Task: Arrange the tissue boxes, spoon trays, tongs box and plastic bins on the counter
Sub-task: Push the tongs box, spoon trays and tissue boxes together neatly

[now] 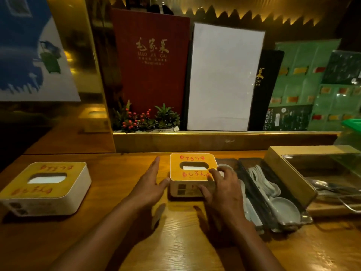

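A white tissue box with a wooden top and red characters [192, 169] stands at the middle of the wooden counter [175, 241]. My left hand [149, 185] lies flat against its left side, fingers stretched out, thumb touching the front corner. My right hand [220, 184] rests on its right front corner, fingers curled over the top edge and the front face. A second, matching tissue box [46, 187] sits apart at the left. Right of my right hand lie two dark spoon trays [271, 194] with white ceramic spoons. A wooden tongs box [289, 173] with a clear lid stands at the far right.
A raised ledge [214, 141] runs behind the counter, carrying a red menu [152, 61], a white sheet holder [222, 79], a dark menu and a small plant with red berries [144, 118]. Green laminated cards [304, 79] and a green plastic bin edge [351, 124] are at the right.
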Tool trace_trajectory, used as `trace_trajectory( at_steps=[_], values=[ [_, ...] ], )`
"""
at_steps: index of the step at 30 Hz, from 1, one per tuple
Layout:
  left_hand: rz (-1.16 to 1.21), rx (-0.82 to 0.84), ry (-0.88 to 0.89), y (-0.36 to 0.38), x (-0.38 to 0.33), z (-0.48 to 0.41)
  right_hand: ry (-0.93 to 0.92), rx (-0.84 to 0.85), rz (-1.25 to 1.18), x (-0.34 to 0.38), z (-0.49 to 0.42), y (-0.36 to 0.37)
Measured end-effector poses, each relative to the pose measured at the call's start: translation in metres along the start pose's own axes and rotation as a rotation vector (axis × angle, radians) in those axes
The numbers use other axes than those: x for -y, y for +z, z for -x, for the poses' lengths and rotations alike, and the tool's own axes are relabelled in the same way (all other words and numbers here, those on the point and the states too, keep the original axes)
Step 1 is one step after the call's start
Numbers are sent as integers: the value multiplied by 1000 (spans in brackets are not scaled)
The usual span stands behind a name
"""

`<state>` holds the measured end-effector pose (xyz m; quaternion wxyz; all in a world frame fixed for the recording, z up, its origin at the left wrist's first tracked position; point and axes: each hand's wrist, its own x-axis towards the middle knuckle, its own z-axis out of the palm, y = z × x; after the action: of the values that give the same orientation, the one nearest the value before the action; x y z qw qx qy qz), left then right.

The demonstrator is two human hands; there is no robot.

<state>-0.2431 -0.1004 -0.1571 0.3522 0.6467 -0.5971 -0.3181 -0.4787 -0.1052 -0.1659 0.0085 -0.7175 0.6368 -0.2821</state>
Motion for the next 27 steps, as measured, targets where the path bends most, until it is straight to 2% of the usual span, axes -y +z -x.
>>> trace_trajectory(
  at_steps=[5,8,12,16,20,24,27],
  values=[
    [30,-58,68,-75,37,11,-144,-60,-129,76,14,26],
    [-54,-101,90,-126,65,26,-247,43,-213,139,27,51],
    [-155,-187,56,-194,98,45,-401,171,-203,224,42,90],
    [-254,-331,7,-247,132,56,-419,248,-159,294,47,120],
    [-216,-379,-90,-276,163,57,-398,236,-127,316,48,135],
    [4,-248,-188,-276,183,55,-381,179,-61,307,45,135],
    [63,-180,-144,-258,181,48,-353,149,-26,290,41,127]
  ],
)
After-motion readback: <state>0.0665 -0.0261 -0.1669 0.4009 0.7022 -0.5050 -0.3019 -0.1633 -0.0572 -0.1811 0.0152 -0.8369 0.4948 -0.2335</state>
